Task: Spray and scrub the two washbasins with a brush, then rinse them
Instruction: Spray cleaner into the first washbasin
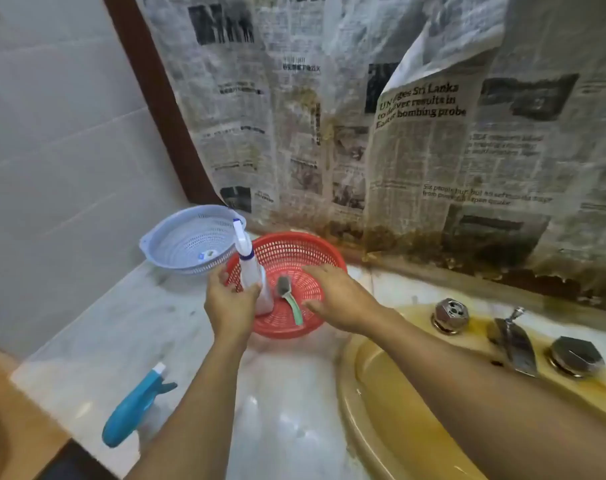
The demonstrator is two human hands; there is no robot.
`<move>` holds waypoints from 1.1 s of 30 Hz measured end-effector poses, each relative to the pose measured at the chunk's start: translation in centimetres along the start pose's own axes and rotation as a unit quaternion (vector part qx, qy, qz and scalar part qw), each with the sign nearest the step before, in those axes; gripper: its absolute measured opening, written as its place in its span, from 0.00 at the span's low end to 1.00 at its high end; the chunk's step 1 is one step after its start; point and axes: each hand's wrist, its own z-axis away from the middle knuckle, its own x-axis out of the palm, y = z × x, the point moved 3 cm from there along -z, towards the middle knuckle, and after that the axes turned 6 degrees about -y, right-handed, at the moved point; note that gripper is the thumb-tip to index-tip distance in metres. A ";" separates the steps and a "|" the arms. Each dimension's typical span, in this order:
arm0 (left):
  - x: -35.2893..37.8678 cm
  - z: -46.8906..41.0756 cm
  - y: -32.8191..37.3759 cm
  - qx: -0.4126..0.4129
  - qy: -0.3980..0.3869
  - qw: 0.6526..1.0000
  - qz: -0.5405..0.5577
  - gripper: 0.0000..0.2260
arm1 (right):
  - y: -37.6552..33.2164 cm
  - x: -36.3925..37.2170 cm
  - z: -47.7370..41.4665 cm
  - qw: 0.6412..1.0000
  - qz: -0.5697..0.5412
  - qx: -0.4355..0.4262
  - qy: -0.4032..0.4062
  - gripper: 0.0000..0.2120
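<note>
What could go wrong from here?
1. The left hand grips the white plastic spray bottle standing inside the red plastic mesh basket. Lifting it at an angle might tip the basket and spill the green-handled scrub brush.
2. The blue plastic spray bottle lies on its side near the front edge of the white marble counter, beside the left forearm. A sweep could knock it off.

The red basket [294,244] is crowded: a white bottle [251,271] stands at its left side in the left hand's [230,303] grip, a brush [287,296] lies in its middle, and the right hand [339,299] spreads over its right half. Behind it the papered wall [329,133] is near, and a blue basket [187,237] sits just behind-left. In front, bare counter [287,393] lies open between a teal sprayer [135,407] front-left and the basin [381,410] front-right. The tap [514,344] and 2 knobs [450,315] stand to its right.
</note>
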 end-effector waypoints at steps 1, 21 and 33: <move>0.2 -0.6 -0.2 0.012 -0.003 1.000 -0.007 0.31 | -0.1 0.6 -1.3 1.000 -0.011 -0.002 0.002 0.32; 2.4 -6.2 -4.0 0.071 -0.036 0.992 -0.102 0.27 | 3.2 9.4 -13.1 0.967 -0.144 0.209 -0.010 0.06; -0.7 -0.5 3.3 0.109 -0.008 0.994 -0.008 0.26 | 0.4 1.2 -5.4 0.927 -0.342 0.115 0.100 0.04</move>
